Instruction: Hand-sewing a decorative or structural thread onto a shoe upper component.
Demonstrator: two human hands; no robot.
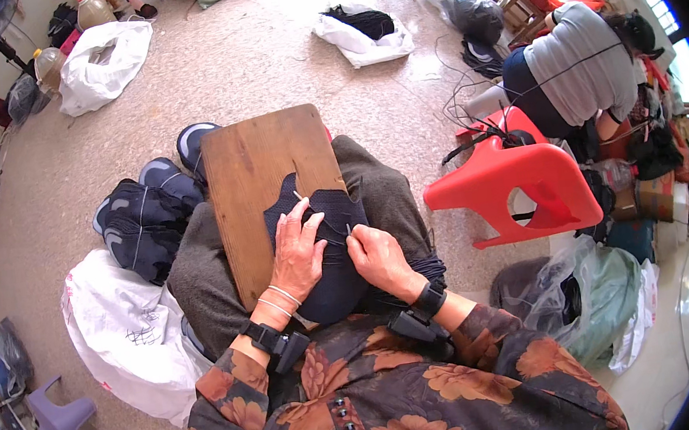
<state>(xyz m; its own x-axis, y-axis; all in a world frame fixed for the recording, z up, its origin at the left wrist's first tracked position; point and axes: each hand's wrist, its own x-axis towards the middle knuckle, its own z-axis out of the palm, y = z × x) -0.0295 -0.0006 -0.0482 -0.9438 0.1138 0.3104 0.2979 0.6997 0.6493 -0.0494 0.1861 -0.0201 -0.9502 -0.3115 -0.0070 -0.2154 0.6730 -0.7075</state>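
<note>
A dark navy knitted shoe upper lies on a wooden board across my lap. Over its left part my left hand rests with fingers stretched out and slightly apart, pressing the fabric down. Near those fingertips a small pale sliver shows; what it is I cannot make out. My right hand is closed in a pinch at the upper's right side, on a thin, light needle-like tool. Dark threads run across the fabric between both hands.
Bundled dark shoes lie left of the board, above a white sack. A red plastic stool stands at right, with another person bending beyond it. Plastic bags sit lower right. A white bag of dark pieces lies ahead.
</note>
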